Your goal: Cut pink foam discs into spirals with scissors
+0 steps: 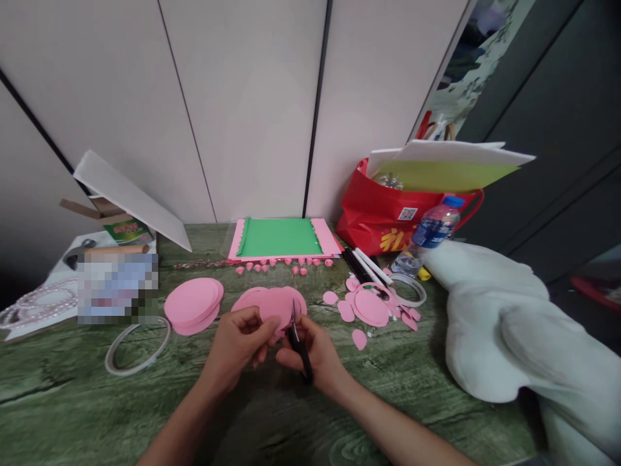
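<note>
Near the middle of the table, my left hand point(242, 336) pinches a pink paper disc point(275, 307) between thumb and fingers. My right hand point(315, 353) is closed round the black handles of a pair of scissors point(299, 349). Their metal blades point up and lie against the disc's right edge. More pink discs point(247, 298) lie just behind the held one, partly hidden by it and by my hands. To the left sits a stack of pink paper circles point(193, 303). On the right, small pink cut pieces point(359, 339) lie scattered about another pink disc point(372, 305).
A tape roll point(112, 359) lies at left, another tape roll point(418, 294) at right. Behind stand green paper point(279, 237), small pink rolled pieces point(264, 265), pens point(371, 264), a water bottle point(431, 233) and a red bag point(361, 207). A white plush-like bulk point(495, 323) fills the right.
</note>
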Motion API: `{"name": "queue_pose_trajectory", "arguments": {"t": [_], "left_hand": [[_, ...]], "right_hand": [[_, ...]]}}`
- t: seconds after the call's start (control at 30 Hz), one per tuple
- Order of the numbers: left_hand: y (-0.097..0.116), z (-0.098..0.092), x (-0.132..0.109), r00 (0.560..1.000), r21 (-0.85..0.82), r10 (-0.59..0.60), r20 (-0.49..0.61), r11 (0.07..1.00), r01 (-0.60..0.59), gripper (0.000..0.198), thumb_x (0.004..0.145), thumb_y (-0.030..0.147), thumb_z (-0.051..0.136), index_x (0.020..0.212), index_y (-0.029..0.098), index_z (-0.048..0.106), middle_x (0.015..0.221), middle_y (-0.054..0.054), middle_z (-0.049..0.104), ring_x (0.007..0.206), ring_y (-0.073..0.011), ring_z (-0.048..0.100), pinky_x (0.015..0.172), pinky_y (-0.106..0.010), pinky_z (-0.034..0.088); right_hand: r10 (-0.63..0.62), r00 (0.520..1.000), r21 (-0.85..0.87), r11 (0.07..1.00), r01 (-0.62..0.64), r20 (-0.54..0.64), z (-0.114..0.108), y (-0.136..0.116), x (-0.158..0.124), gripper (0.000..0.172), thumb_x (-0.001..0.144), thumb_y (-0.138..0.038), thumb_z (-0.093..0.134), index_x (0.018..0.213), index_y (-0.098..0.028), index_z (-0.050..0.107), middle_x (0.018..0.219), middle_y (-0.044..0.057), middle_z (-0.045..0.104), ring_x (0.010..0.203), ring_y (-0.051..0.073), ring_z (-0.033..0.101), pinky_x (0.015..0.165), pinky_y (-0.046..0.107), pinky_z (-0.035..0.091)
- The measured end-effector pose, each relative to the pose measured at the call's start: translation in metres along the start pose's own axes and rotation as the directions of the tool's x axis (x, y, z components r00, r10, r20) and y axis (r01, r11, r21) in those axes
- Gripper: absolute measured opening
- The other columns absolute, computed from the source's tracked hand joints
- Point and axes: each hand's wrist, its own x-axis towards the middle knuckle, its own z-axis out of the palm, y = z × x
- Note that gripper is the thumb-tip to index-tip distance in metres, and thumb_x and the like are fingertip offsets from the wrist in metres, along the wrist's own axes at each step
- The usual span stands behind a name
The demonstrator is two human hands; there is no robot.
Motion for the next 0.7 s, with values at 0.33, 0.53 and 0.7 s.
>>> {"name": "queue_pose_trajectory", "arguments": {"t": [0.33,0.53,0.7], "left_hand": [[-0.0012,-0.0009,0.0011,0.999,-0.017,0.029,-0.037,0.999,-0.030,0.030,0.068,0.035,0.065,0.051,0.016,0.048,0.036,0.006,0.046,0.029,-0.0046,0.036,0.031,-0.015,0.025],[0.0005,-0.0014,0.0009,0.998,-0.032,0.030,-0.050,0.999,-0.031,0.031,0.070,0.036,0.063,0.051,0.016,0.048,0.036,0.006,0.046,0.029,-0.0041,0.036,0.031,-0.015,0.023],[0.0032,-0.0012,0.0006,0.995,-0.092,0.040,-0.091,0.995,-0.048,0.030,0.068,0.036,0.065,0.053,0.016,0.049,0.037,0.006,0.045,0.030,-0.0037,0.035,0.031,-0.015,0.023]], "right_hand": [[0.021,0.999,-0.001,1.000,-0.021,-0.028,0.0005,0.0004,-0.0005,0.047,0.051,-0.045,0.080,0.078,-0.019,0.052,0.053,-0.007,0.049,0.043,0.006,0.037,0.042,0.019,0.027],[0.034,0.999,-0.009,0.999,-0.034,-0.026,-0.0004,0.0044,-0.0006,0.043,0.054,-0.042,0.079,0.077,-0.018,0.052,0.048,-0.008,0.050,0.036,0.005,0.038,0.037,0.017,0.028],[0.091,0.994,-0.008,0.996,-0.091,-0.057,-0.0002,0.0063,-0.0008,0.045,0.051,-0.046,0.079,0.074,-0.018,0.052,0.046,-0.008,0.052,0.033,0.006,0.040,0.033,0.016,0.030]]}}
